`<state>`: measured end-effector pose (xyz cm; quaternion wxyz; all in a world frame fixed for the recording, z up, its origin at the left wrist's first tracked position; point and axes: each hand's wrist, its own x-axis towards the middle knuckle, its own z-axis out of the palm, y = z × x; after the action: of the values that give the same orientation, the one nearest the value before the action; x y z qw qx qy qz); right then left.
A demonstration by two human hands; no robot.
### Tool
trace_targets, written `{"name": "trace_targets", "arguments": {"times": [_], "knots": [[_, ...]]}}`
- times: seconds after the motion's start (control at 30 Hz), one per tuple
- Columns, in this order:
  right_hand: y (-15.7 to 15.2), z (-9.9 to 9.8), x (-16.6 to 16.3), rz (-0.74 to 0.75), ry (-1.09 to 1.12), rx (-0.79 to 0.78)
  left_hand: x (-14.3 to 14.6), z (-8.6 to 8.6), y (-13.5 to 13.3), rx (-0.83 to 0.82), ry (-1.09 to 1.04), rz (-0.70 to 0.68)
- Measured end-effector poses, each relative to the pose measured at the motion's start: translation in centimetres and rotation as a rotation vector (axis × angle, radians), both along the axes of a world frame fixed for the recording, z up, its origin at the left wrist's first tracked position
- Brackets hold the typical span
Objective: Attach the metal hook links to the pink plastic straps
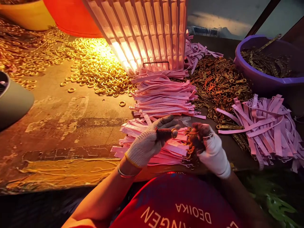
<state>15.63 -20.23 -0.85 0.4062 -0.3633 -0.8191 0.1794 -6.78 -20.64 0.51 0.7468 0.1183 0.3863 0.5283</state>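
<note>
My left hand, in a white knit glove, is closed in a pinch on a small gold ring held at its fingertips. My right hand, also gloved, is closed around a bunch of dark metal clasps. Both hands hover over a stack of pink straps near the table's front edge. A taller heap of the same pink straps lies just behind it.
Gold rings are spread over the far left of the worn table. Metal clasps are piled at right beside loose pink straps and a purple basin. A slatted pink crate stands behind.
</note>
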Motion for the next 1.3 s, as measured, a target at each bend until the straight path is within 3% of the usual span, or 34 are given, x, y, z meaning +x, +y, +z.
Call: {"name": "trace_targets", "arguments": {"times": [0.1,0.27,0.37,0.53,0.63,0.77,0.87,0.93,1.07,1.2,1.3], "knots": [[-1.0,0.4,-2.3,0.099,-0.038,0.074,0.9,0.1,-0.6,0.089,0.037,-0.03],[-0.9,-0.9,-3.4,0.089,-0.017,0.132,1.7,0.2,-1.5,0.235,0.099,-0.025],[-1.3,-1.3,-3.5,0.088,0.071,0.013,1.7,0.0,-1.8,0.252,0.179,0.022],[-2.5,-1.2,-3.3,-0.017,0.149,-0.218,1.9,-0.5,-2.1,0.325,0.587,-0.014],[-2.6,-0.6,-2.9,-0.077,-0.003,-0.166,2.2,-0.6,-2.3,0.356,0.581,-0.039],[-2.4,0.7,-3.0,-0.114,-0.402,-0.033,2.4,-0.5,-2.5,0.391,0.533,-0.106],[-2.2,1.3,-3.9,-0.135,-0.628,-0.03,2.1,-0.1,-2.1,0.383,0.526,-0.153],[-2.0,1.5,-4.4,-0.113,-0.716,-0.067,1.6,0.3,-1.5,0.339,0.502,-0.114],[-0.9,2.1,-4.1,-0.081,-0.732,-0.115,0.6,1.4,-0.3,0.342,0.484,0.019],[0.3,3.0,-2.9,-0.2,-0.675,-0.151,0.5,1.4,0.1,0.342,0.544,-0.088],[0.6,2.7,-2.9,-0.065,-0.719,-0.22,1.0,0.5,-0.1,0.33,0.52,-0.173]]}}
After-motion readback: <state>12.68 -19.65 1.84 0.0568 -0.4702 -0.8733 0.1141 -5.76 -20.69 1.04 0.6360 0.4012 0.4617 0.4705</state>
